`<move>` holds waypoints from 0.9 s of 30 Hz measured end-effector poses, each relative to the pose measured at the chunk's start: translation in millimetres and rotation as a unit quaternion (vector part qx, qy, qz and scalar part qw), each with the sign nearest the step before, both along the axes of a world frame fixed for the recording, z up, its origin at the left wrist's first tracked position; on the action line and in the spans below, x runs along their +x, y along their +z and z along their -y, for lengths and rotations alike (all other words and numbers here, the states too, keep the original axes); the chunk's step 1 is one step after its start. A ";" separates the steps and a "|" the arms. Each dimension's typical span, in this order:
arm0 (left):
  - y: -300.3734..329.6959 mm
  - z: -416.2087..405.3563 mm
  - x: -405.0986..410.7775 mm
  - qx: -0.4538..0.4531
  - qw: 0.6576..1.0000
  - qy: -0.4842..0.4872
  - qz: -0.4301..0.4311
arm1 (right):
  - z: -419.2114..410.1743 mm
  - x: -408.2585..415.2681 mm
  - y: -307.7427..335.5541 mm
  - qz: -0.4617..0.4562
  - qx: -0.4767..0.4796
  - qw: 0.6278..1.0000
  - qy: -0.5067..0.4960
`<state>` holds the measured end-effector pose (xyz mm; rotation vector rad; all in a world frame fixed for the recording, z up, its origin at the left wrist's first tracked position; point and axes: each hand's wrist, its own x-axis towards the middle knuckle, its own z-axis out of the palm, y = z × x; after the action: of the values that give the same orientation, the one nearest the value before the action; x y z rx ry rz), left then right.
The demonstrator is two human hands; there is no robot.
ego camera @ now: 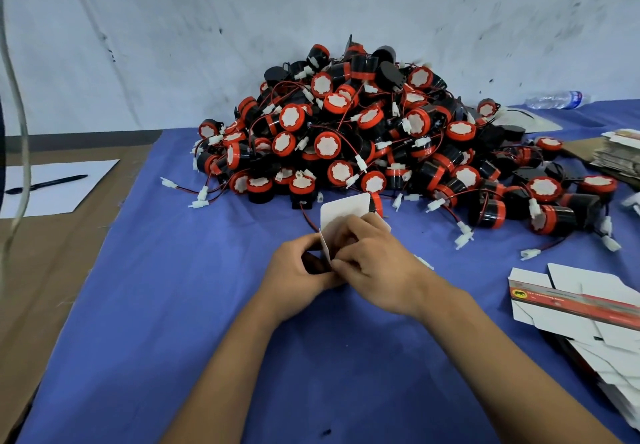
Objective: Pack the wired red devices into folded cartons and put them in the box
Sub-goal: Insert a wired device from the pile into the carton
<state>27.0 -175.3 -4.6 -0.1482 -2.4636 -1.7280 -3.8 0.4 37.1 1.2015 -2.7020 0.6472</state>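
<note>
A blue cloth (194, 305) is covering most of the tabletop (52, 270), leaving a brown strip showing along the left edge, where a black pen (46, 183) is lying on a white sheet of paper (79, 187). Behind the tabletop a pale, scuffed wall (311, 4) is filling the background, and a clear cable (15, 104) is hanging down at the far left. A large heap of red devices (363, 132) with red wires and white plugs is sitting at the back of the cloth, against the wall, spilling toward the right. Just in front of the heap, both hands are meeting over a small white carton (343, 213): the left hand (298, 277) is pinching its lower left edge in a closed grip, and the right hand (377, 260) is curled over its front, its grip closed on the card, with 1 flap standing up behind the fingers. A stack of flat cartons (581, 312) with a red printed stripe is lying at the right edge of the cloth, well apart from the hands. A plastic water bottle (557, 99) is lying on its side at the far right, by the wall.
</note>
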 end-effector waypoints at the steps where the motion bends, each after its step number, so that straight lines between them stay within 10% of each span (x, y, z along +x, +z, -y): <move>1: 0.4 0.6 -0.3 0.001 1.000 0.004 0.002 | -2.0 -0.7 0.4 -0.005 0.007 1.000 0.007; 5: 2.2 1.7 0.1 0.003 1.000 0.008 0.009 | -6.3 -4.0 1.4 -0.065 0.045 0.996 0.043; 10: 5.5 18.7 1.3 0.015 0.999 -0.005 0.038 | -8.8 -11.2 -8.0 -0.114 -0.347 0.916 -0.167; 14: 6.8 25.5 4.4 0.051 0.996 -0.031 0.060 | 0.3 -25.3 -19.9 0.326 -0.417 0.828 -0.185; 20: 5.3 24.2 1.8 0.277 0.948 -0.061 0.148 | 6.1 -26.8 -41.3 0.251 -0.358 0.891 -0.124; 27: -6.4 11.5 -3.5 0.136 0.983 0.123 -0.010 | -2.6 -20.7 -43.7 0.276 -0.290 0.916 0.038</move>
<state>23.5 -186.8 -11.0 0.1569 -2.0980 -1.9126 -24.5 3.0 -6.6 1.0700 -2.5117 1.8810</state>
